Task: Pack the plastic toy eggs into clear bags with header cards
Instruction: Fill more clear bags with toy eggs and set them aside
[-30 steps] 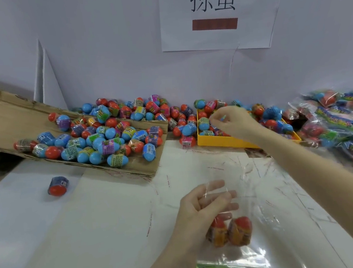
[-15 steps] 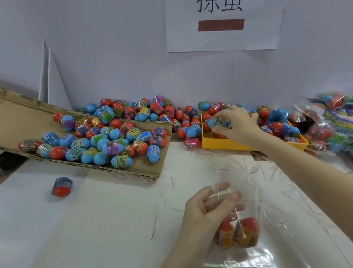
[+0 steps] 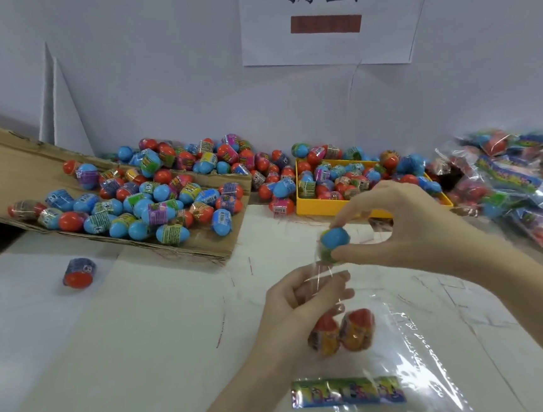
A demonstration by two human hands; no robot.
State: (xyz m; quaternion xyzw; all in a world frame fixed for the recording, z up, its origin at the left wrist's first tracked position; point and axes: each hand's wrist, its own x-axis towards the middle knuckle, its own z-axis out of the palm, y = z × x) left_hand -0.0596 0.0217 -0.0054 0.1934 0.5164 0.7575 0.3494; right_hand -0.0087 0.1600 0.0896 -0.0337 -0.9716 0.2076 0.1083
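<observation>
The right hand (image 3: 406,223), a little right of the frame's centre, pinches a blue plastic toy egg with a green-and-yellow wrapper band (image 3: 332,244) between thumb and fingertips. The egg's long axis runs roughly up and down in the frame, blue end uppermost. It hangs directly above the left hand (image 3: 301,301), apart from it by a narrow gap. The left hand sits just below centre, fingers curled, pinching the mouth of a clear plastic bag (image 3: 417,350) so the opening faces up toward the egg. The move ahead looks like a short drop straight down: the egg lies over the bag's mouth, the right hand is the nearer one, and the left hand needs only to hold the film apart.

Inside the bag two red-capped eggs in orange wrappers (image 3: 342,332) lie side by side, touching, just below the left hand's fingers. Lower still, at the bag's closed end, a colourful printed header card (image 3: 345,393) lies across its width.

At upper centre a yellow plastic tray (image 3: 312,204) holds loose red and blue eggs, with more eggs around it. At upper left a sloping brown cardboard sheet (image 3: 7,163) carries a large heap of eggs. A lone red-and-blue egg (image 3: 79,273) lies on the white table (image 3: 128,349) at left. Filled bags (image 3: 517,181) pile up at the right edge.
</observation>
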